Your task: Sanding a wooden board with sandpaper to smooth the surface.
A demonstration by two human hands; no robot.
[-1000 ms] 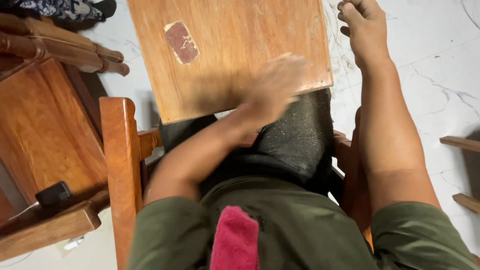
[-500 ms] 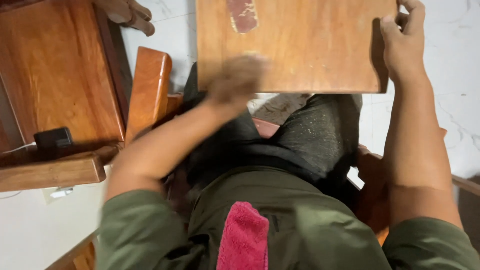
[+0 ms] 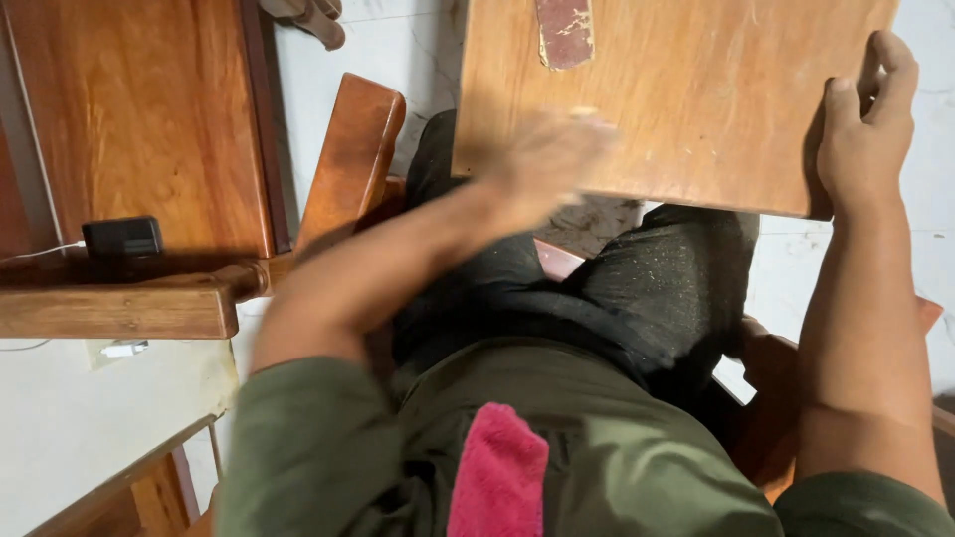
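Observation:
A flat wooden board (image 3: pixel 696 99) rests across my lap, over dark trousers. My right hand (image 3: pixel 860 129) grips its right edge, thumb on top and fingers curled round the side. My left hand (image 3: pixel 547 159) is blurred by motion and presses on the board's lower left part. Whether it holds anything is not clear. A worn reddish-brown patch (image 3: pixel 564 30) sits near the board's top edge, away from both hands.
A wooden chair armrest (image 3: pixel 348 159) stands to my left. Further left is a brown wooden furniture top (image 3: pixel 139 109) with a small black device (image 3: pixel 121 239) and a white cable. A pink cloth (image 3: pixel 497 477) hangs on my green shirt. The floor is pale marble.
My left hand has slid from the board's lower right area to its lower left. My right hand has come down from the board's far corner onto its right edge. The view has shifted.

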